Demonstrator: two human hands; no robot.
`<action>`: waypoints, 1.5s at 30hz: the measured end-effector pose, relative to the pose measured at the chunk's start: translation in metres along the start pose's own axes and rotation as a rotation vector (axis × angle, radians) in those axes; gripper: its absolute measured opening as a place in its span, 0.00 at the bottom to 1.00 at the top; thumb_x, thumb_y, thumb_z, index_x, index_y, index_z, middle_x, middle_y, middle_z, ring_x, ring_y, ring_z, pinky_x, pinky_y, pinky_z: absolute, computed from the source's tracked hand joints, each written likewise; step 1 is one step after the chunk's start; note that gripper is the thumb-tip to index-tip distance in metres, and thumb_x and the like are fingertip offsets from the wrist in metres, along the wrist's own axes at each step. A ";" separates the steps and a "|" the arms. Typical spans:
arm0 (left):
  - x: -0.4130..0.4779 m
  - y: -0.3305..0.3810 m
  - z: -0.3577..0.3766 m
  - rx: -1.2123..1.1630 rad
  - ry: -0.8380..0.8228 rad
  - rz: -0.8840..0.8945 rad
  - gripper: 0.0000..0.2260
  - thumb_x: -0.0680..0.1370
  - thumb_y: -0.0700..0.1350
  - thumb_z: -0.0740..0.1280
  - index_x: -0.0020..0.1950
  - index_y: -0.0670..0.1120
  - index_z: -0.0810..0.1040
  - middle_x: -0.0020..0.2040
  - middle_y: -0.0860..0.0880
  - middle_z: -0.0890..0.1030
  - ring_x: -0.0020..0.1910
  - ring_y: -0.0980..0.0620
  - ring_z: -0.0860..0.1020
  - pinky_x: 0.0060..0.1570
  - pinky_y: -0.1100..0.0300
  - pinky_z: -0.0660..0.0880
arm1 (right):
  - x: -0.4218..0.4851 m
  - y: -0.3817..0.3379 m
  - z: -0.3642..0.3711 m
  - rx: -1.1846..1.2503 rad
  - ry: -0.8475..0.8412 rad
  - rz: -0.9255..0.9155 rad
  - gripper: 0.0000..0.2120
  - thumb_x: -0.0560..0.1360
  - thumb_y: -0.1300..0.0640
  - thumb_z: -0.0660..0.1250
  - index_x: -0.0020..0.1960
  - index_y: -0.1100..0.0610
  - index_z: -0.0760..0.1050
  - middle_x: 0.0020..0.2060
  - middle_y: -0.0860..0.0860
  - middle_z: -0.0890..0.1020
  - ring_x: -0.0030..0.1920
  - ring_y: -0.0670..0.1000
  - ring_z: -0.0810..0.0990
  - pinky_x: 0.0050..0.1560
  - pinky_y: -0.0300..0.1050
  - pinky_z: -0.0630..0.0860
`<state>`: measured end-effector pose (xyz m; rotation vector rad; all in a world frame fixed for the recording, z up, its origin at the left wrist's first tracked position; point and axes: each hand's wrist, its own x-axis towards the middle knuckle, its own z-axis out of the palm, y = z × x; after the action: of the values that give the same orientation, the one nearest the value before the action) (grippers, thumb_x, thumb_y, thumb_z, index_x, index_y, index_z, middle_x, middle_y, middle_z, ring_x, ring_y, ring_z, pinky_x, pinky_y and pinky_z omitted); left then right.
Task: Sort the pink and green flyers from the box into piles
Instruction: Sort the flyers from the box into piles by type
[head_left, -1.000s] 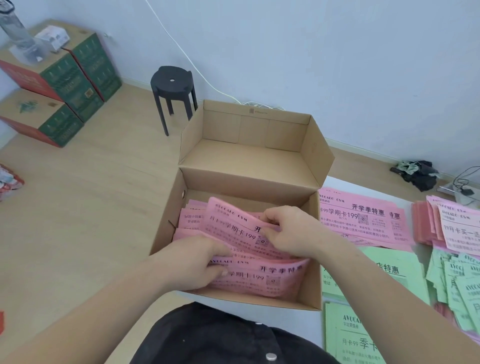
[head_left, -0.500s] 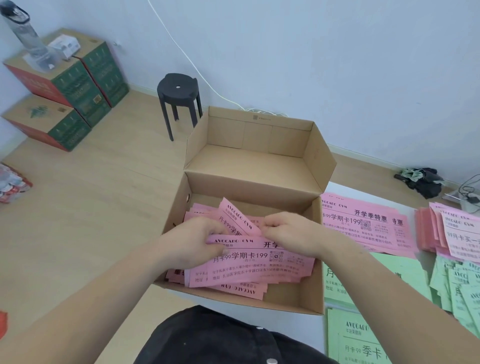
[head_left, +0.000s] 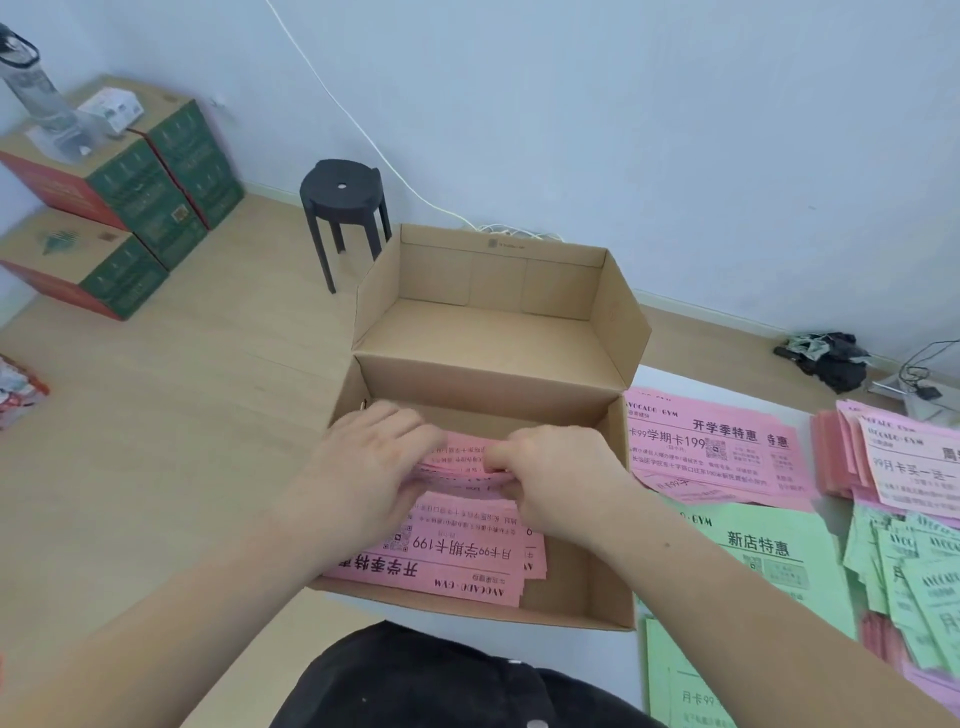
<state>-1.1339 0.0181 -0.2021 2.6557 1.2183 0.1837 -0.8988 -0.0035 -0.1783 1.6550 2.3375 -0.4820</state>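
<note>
– Flyers (head_left: 452, 551), pink: where do they sit?
– In the box (head_left: 597, 587), centre of the frame, as a loose stack. The top sheet at the near end lies flat, its print upside down to the camera. No green one shows in there.
– And the hands?
– Both are in the box, on the far part of the stack. The right hand (head_left: 561, 478) has its fingers curled onto the edge of an upper bundle and pinches it. The left hand (head_left: 363, 467) is blurred. Its fingers lie over the sheets, and I cannot tell whether they pinch or only press.
– How is this step done well?
– I judge it to be gathering a pink bundle to lift out. Take few enough sheets to keep them flat. Press the rest down with the other hand so they don't drag up. Fan the edge to check for a stray green one. Then carry the bundle to the pink pile (head_left: 717, 452), middle right on the table (head_left: 582, 657). The green pile (head_left: 769, 561) lies just below that one.
– What differs from half a second back?
– Then a sheet was held up between the hands with its print upright. Now no sheet is raised, and both hands are further in toward the far wall.
</note>
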 end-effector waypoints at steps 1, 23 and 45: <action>-0.001 0.001 0.000 0.034 -0.040 -0.033 0.14 0.72 0.50 0.75 0.56 0.52 0.79 0.50 0.54 0.80 0.54 0.47 0.79 0.48 0.50 0.80 | 0.000 0.000 0.003 0.002 -0.001 0.019 0.10 0.79 0.54 0.66 0.59 0.44 0.74 0.54 0.46 0.80 0.57 0.55 0.79 0.46 0.47 0.72; 0.036 0.018 -0.059 -0.193 -0.368 -0.267 0.09 0.78 0.48 0.68 0.46 0.65 0.80 0.40 0.64 0.82 0.42 0.61 0.80 0.43 0.58 0.79 | -0.022 0.033 -0.025 0.371 0.146 0.219 0.03 0.74 0.57 0.70 0.45 0.50 0.76 0.46 0.47 0.81 0.48 0.53 0.80 0.46 0.49 0.80; 0.176 0.183 -0.028 -0.822 -0.071 -0.424 0.15 0.81 0.34 0.67 0.64 0.48 0.77 0.46 0.48 0.83 0.37 0.50 0.86 0.39 0.55 0.84 | -0.136 0.233 0.042 1.463 0.692 0.950 0.13 0.79 0.69 0.66 0.61 0.58 0.77 0.49 0.58 0.85 0.37 0.61 0.87 0.35 0.51 0.85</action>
<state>-0.8910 0.0391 -0.1256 1.6639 1.2833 0.4073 -0.6339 -0.0668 -0.1964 3.6036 0.7955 -1.7616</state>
